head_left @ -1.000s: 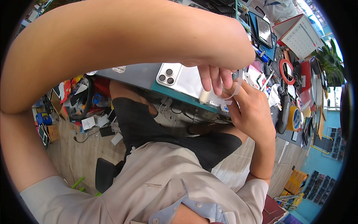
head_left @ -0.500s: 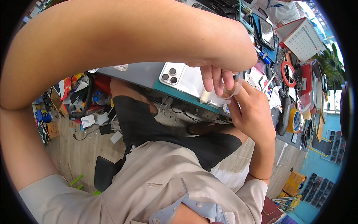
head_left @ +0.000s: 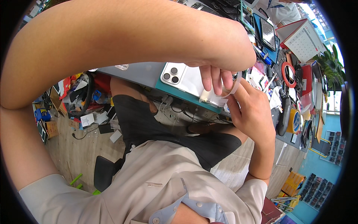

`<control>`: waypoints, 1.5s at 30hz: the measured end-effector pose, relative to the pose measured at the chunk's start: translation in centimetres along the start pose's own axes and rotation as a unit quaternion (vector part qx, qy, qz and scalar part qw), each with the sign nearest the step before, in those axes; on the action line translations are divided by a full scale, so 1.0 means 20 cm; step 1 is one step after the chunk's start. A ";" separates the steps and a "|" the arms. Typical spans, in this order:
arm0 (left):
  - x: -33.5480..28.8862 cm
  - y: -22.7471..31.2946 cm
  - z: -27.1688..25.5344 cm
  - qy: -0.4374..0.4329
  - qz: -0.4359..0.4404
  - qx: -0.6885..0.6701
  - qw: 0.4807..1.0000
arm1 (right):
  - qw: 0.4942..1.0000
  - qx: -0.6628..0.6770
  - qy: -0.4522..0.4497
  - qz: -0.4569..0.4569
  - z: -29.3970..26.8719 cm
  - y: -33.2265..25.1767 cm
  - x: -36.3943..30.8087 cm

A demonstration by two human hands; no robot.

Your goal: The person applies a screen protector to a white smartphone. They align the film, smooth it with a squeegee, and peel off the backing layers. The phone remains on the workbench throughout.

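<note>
A white phone (head_left: 191, 79) with three camera lenses lies back up on a teal mat (head_left: 175, 89) at the desk's near edge. My left hand (head_left: 216, 76) reaches over it, the arm bowed across the top. Three of its fingers hang stretched and slightly apart above the phone's right part; thumb and forefinger are hidden. My right hand (head_left: 253, 112) is beside the phone's right end, thumb and fingers closed on a strip of clear plastic film (head_left: 235, 86). This strip bends in a curve from the right hand's fingers down to the phone's end.
Tools, a red ring-shaped roll (head_left: 288, 74), a yellow tape roll (head_left: 294, 121) and a desk calendar (head_left: 304, 39) crowd the desk's right side. Another person's sleeve (head_left: 285, 13) shows at the top right. Cluttered boxes (head_left: 52, 128) stand on the floor at left.
The phone has shifted very slightly to the right. The clear film's curve has changed shape a little near my right fingers. Both hands stay almost in place.
</note>
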State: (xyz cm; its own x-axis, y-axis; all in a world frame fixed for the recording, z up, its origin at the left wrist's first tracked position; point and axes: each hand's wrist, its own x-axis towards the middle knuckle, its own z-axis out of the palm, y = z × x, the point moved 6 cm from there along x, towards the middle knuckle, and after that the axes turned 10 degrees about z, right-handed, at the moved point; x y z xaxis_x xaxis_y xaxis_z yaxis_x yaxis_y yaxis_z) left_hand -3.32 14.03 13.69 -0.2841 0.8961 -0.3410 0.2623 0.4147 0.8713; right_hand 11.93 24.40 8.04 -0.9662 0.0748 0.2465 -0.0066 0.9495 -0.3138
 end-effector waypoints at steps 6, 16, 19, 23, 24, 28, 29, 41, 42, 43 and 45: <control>0.01 -0.03 0.03 0.008 -0.008 -0.038 0.999 | 1.000 -0.001 0.002 -0.004 0.00 0.00 0.00; 0.06 -0.04 0.06 0.018 -0.014 -0.076 0.997 | 1.000 0.003 0.002 -0.006 0.00 0.00 0.00; 0.03 -0.04 0.05 0.036 -0.013 -0.077 0.996 | 1.000 0.011 0.003 -0.020 0.00 -0.02 0.01; 0.14 -0.05 0.07 0.011 -0.009 -0.070 0.997 | 1.000 0.010 -0.001 0.003 0.01 0.03 -0.01; 0.14 -0.03 0.07 0.013 -0.005 -0.056 0.998 | 1.000 0.011 0.001 0.002 0.00 0.03 -0.01; 0.12 0.05 0.08 0.029 -0.005 0.055 0.998 | 1.000 0.021 0.001 -0.002 -0.01 0.03 -0.01; 0.12 0.07 0.06 0.056 0.138 0.186 0.971 | 1.000 0.025 0.002 -0.009 -0.01 0.02 -0.01; -0.10 -0.22 0.10 0.177 0.337 0.265 0.886 | 1.000 0.012 -0.004 0.000 0.00 0.03 -0.01; -0.11 -0.22 0.09 0.186 0.305 0.253 0.899 | 1.000 0.010 -0.004 0.000 0.00 0.03 -0.01; -0.13 -0.22 0.08 0.194 0.272 0.241 0.911 | 1.000 0.008 -0.003 -0.001 0.00 0.03 -0.01; -0.17 -0.21 0.10 0.164 0.210 0.187 0.946 | 1.000 0.007 -0.002 0.002 0.00 0.03 -0.01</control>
State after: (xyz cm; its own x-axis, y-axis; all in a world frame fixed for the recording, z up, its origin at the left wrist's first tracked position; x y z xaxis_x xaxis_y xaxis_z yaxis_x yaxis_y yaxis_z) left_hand -1.69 9.59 10.44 -0.3369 0.9226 0.1877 0.7056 0.1154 0.6991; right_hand 12.19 25.03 7.77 -0.9674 0.0774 0.2413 -0.0058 0.9451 -0.3267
